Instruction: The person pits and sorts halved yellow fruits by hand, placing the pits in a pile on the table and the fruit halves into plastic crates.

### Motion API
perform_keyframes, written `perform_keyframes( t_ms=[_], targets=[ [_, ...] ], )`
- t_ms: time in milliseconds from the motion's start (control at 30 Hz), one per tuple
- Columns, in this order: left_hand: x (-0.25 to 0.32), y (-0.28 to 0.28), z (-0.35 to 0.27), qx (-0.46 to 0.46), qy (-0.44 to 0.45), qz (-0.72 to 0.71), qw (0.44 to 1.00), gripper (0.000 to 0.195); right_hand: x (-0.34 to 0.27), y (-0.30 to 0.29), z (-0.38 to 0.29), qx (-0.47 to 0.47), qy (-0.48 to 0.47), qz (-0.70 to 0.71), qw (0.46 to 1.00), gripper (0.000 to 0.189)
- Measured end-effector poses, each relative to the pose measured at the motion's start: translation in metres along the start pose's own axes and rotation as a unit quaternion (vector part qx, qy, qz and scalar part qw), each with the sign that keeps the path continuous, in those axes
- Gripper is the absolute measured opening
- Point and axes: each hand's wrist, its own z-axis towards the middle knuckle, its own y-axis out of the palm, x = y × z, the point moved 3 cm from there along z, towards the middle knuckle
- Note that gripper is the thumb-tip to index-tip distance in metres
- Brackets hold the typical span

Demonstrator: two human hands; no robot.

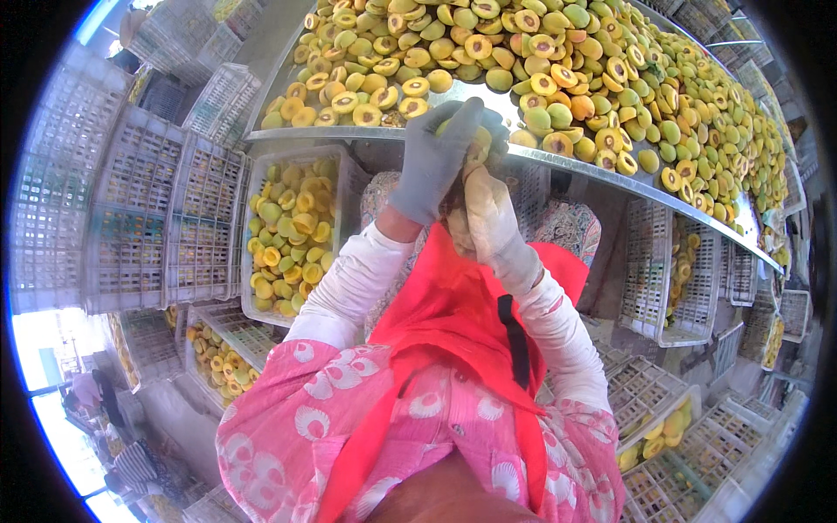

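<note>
My left hand point(431, 160), in a grey glove, is closed around a greenish-yellow stone fruit point(482, 144) at the table's near edge. Against it, my right hand point(490, 212), in a worn cream-coloured glove, has its thumb up at the same fruit. The fingers overlap, and whether a small tool is hidden between them cannot be made out. Just beyond both hands, halved stone fruit point(413, 106) lies on the metal tabletop point(487, 98), many halves showing brown pits or hollows. A large heap of green-yellow fruit point(588, 52) spreads to the back and right.
Left of my knees stands a white plastic crate point(245, 261) of pitted fruit halves. Stacked lattice crates point(131, 209) rise farther left. More crates point(693, 281) stand under the table's right side and behind me. The raised metal table rim point(588, 163) runs before me. People point(137, 464) are at lower left.
</note>
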Motion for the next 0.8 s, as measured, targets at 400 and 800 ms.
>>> perform_keyframes(
  t_ms=[400, 800],
  targets=[
    [-0.007, -0.004, 0.005, -0.193, 0.076, 0.036, 0.978, 0.035, -0.049, 0.012, -0.022, -0.322, 0.329, 0.442, 0.769, 0.057],
    [-0.1, -0.044, 0.014, -0.011, -0.172, -0.228, 0.958, 0.043, -0.014, 0.007, -0.004, -0.231, 0.3, 0.351, 0.856, 0.05]
  ],
)
